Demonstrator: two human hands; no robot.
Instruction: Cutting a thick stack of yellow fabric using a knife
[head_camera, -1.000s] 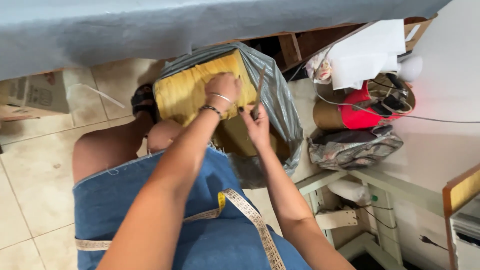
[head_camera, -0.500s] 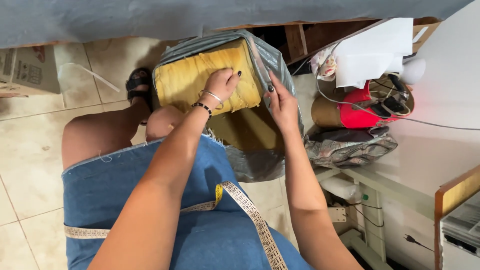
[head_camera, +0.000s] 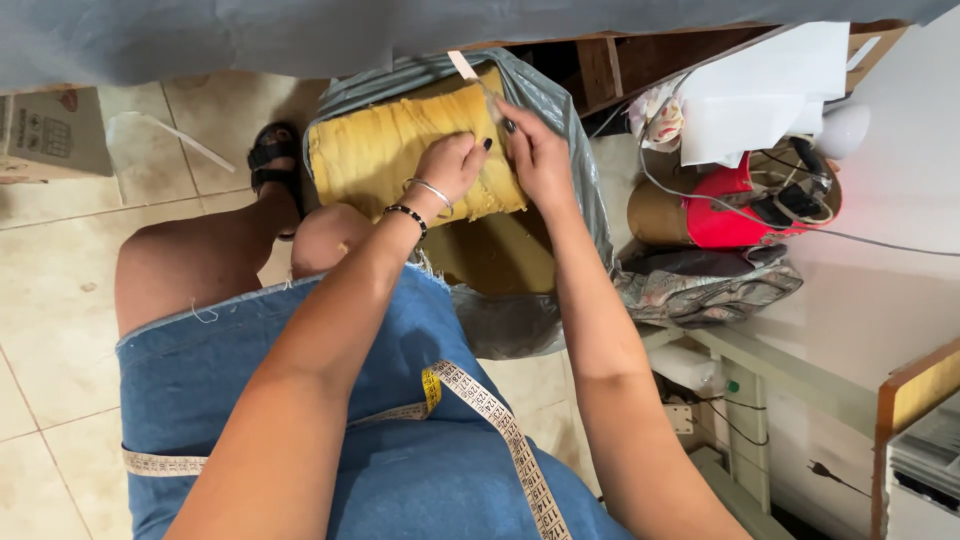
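From the head view, you sit in a blue denim skirt (head_camera: 330, 440) with a yellow tape measure (head_camera: 490, 420) draped across your lap, and both arms reach down to the floor in front of your knees. There a grey plastic bag (head_camera: 570, 130) stands open, and a folded bundle of yellow fabric (head_camera: 385, 150) sits in its mouth, its top edge above the rim and its lower part sunk inside the bag.

Your left hand (head_camera: 452, 165) lies curled on the face of the bundle, knuckles up, pressing or gripping the cloth near its right edge; I cannot tell whether the fingers actually close on a fold. Your right hand (head_camera: 535, 150) rests just beside it at the upper right corner, fingers pinched narrow on a thin pale strip (head_camera: 465, 66) that runs up from that corner.

As I judge it, the handling is midway: the fabric is neither clear of the bag nor settled fully into it, and the bag's mouth is still wide.

The fabric looks thick, soft and ribbed, mustard in colour, with frayed threads along the lower edge. A red spool (head_camera: 725, 210) with cables lies near the bag on your right.
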